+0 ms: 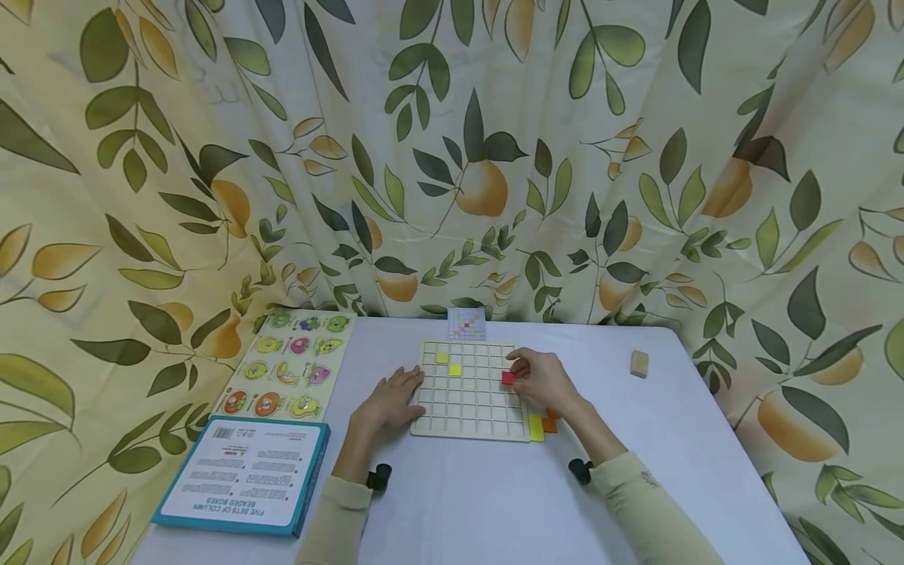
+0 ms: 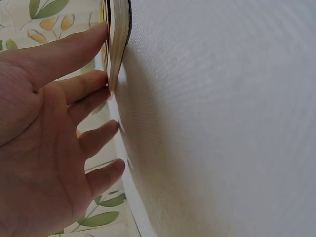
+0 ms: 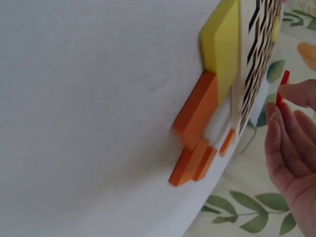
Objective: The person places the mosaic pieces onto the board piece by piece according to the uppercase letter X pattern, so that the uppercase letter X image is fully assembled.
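A pale wooden grid board lies on the white table, with one yellow square tile and a second yellow tile in its upper left cells. My right hand pinches a thin red tile between thumb and fingers, over the board's right side; the right wrist view shows the red tile edge-on. At the board's left edge rests my left hand, fingers spread. In the left wrist view its thumb and fingertips touch the board's edge.
Yellow and orange pieces lie beside the board's right edge. A small patterned card stands behind it. A beige block sits at right. At left are a fruit picture sheet and a blue-edged box.
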A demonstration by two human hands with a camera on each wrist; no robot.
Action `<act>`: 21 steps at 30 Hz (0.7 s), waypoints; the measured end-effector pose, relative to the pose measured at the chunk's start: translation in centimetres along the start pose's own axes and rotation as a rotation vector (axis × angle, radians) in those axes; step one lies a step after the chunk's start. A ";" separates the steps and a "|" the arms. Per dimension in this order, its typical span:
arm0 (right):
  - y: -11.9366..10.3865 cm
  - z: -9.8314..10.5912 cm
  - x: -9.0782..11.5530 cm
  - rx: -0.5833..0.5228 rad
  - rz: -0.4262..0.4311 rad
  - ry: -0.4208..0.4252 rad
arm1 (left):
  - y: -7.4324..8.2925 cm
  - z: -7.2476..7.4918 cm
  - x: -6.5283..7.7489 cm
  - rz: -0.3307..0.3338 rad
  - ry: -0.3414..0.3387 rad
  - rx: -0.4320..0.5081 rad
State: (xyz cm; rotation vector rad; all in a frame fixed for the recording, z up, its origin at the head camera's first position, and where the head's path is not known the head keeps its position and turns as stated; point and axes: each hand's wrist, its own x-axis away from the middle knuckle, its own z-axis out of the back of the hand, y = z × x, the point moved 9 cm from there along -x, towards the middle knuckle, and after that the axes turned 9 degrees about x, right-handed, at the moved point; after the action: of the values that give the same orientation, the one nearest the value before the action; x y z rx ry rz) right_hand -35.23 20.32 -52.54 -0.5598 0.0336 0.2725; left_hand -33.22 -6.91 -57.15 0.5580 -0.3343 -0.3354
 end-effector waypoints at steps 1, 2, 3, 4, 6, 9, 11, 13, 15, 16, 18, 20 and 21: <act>-0.2 -0.1 -0.1 -0.005 0.001 0.000 | 0.0 0.0 0.0 0.002 -0.001 0.001; -0.3 -0.3 -0.3 -0.010 0.003 -0.002 | 0.1 0.0 0.0 0.002 -0.001 0.003; -0.5 -0.5 -0.4 -0.013 0.006 -0.005 | 0.1 0.1 0.1 0.003 -0.002 0.002; -0.7 -0.7 -0.5 -0.016 0.005 -0.007 | 0.1 0.0 0.1 0.003 -0.002 0.001; -1.1 -1.0 -0.7 -0.024 0.002 -0.014 | 0.1 0.0 0.0 0.003 -0.001 -0.003; -1.7 -1.7 -1.0 -0.037 -0.004 -0.031 | 0.1 0.0 0.0 0.004 0.000 -0.011; -2.0 -2.0 -1.2 -0.046 -0.008 -0.041 | 0.1 0.0 -0.1 0.005 0.003 -0.012; -2.3 -2.4 -1.4 -0.051 -0.006 -0.048 | 0.1 0.0 -0.1 0.008 0.001 -0.015; -2.6 -2.6 -1.6 -0.048 -0.004 -0.050 | 0.0 0.0 -0.1 0.010 0.001 -0.016; -2.8 -2.7 -1.7 -0.050 -0.002 -0.052 | 0.0 0.0 -0.1 0.011 0.001 -0.018; -3.0 -3.0 -1.9 -0.044 0.008 -0.054 | 0.0 0.0 -0.1 0.012 -0.002 -0.022; -3.2 -3.3 -2.2 -0.035 0.018 -0.059 | 0.0 0.0 0.0 0.010 -0.001 -0.021; -3.4 -3.5 -2.3 -0.031 0.023 -0.062 | 0.0 0.0 0.0 0.009 -0.001 -0.018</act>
State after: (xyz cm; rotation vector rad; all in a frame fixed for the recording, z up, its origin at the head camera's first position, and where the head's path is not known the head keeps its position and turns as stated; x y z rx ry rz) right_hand -36.36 15.20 -53.47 -0.5816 -0.0240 0.3128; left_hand -33.23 -6.89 -57.12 0.5382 -0.3340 -0.3296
